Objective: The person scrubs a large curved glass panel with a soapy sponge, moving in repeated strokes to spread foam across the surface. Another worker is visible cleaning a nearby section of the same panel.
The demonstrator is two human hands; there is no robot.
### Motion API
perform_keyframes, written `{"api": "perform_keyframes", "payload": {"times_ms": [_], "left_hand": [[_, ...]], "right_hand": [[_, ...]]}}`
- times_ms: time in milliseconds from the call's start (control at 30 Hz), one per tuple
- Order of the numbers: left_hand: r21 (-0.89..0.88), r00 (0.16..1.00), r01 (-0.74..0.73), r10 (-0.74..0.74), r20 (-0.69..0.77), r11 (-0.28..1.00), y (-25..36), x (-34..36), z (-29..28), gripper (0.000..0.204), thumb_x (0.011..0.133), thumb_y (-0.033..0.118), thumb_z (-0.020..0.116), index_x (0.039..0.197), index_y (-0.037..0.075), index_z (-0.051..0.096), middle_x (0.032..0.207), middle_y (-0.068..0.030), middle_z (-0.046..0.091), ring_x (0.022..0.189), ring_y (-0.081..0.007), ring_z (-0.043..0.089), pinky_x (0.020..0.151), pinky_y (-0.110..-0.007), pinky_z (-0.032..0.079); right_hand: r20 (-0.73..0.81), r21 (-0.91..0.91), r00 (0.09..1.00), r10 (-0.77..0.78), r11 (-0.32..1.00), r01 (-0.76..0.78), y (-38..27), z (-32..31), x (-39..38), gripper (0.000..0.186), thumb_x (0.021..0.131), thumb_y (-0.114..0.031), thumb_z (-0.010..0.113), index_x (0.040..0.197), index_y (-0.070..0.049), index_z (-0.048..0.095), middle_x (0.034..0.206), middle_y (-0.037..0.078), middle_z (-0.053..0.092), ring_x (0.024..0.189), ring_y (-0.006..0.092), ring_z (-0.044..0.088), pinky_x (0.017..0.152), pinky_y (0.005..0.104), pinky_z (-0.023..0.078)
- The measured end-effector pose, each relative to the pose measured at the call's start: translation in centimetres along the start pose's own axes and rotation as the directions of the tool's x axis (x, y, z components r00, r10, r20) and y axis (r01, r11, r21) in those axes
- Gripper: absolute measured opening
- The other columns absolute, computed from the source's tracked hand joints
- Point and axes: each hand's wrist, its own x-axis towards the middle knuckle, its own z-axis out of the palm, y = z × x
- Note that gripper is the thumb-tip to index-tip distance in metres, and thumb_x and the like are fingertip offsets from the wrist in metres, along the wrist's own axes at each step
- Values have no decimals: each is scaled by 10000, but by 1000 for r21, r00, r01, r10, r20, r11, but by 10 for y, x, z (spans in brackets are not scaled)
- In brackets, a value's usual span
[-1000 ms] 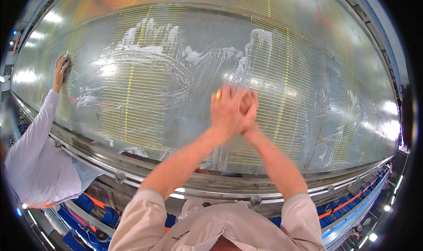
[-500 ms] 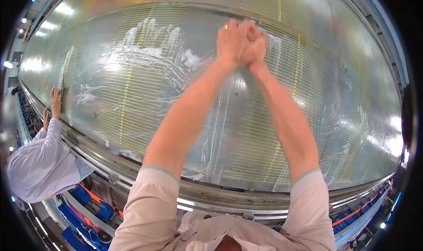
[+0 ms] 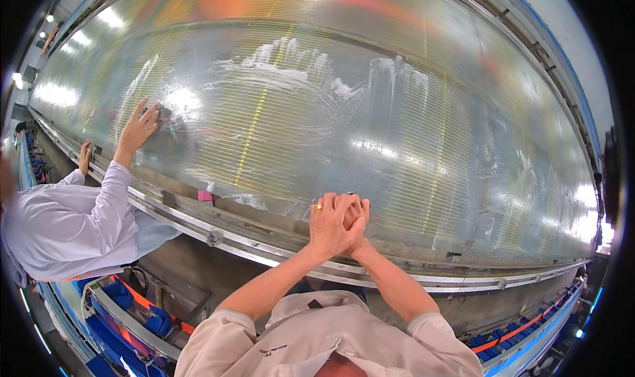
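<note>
My left hand (image 3: 329, 226), with a ring on one finger, and my right hand (image 3: 360, 219) are closed together near the panel's near edge. The left partly covers the right. Whatever they press on or hold is hidden beneath them; only a tiny dark bit shows by the fingertips. Under them lies a large, glossy, see-through greenish panel (image 3: 331, 153) with bands of thin yellow lines. White paste-like smears (image 3: 281, 73) streak its middle, and another white patch (image 3: 400, 69) lies beyond my hands.
At left, a co-worker in a pale sleeve (image 3: 109, 198) has one hand (image 3: 137, 132) over the panel and another at its edge. A pink block (image 3: 205, 196) sits on the near ledge. A metal rail (image 3: 245, 248) runs along the front; blue parts (image 3: 159, 321) stand below it.
My joined hands have come from the far part of the panel to its near edge. The co-worker's hand has reached farther over the panel.
</note>
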Motion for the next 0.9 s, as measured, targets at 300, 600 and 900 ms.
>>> {"api": "perform_keyframes", "payload": {"times_ms": [300, 600, 900], "left_hand": [[33, 992, 12, -7, -130, 999, -44, 113, 10, 429, 782, 342, 799, 1154, 150, 705, 1049, -166, 635, 981, -339, 607, 838, -474, 462], [-45, 967, -79, 65, -248, 996, -130, 404, 19, 332, 813, 408, 740, 1060, 186, 741, 1024, -150, 675, 1001, -347, 664, 871, -461, 513], [-3, 984, -73, 71, -162, 997, -125, 333, -1, 289, 868, 385, 739, 1102, 215, 748, 1040, -126, 675, 940, -362, 652, 841, -487, 509]], "right_hand": [[-36, -287, 963, -267, 926, 246, 7, 2, 153, 276, 967, -376, 596, 1145, -191, 697, 1171, -18, 721, 1168, 232, 629, 1022, 469, 413], [-54, -682, 789, -612, 600, 418, -30, -6, 469, 151, 905, -321, 660, 1005, -234, 731, 1034, -45, 749, 1071, 218, 664, 929, 469, 406], [-145, -326, 902, -406, 881, 344, -46, 9, 397, 242, 953, -403, 632, 1042, -205, 738, 1045, 7, 755, 1085, 264, 656, 989, 501, 379]]}}
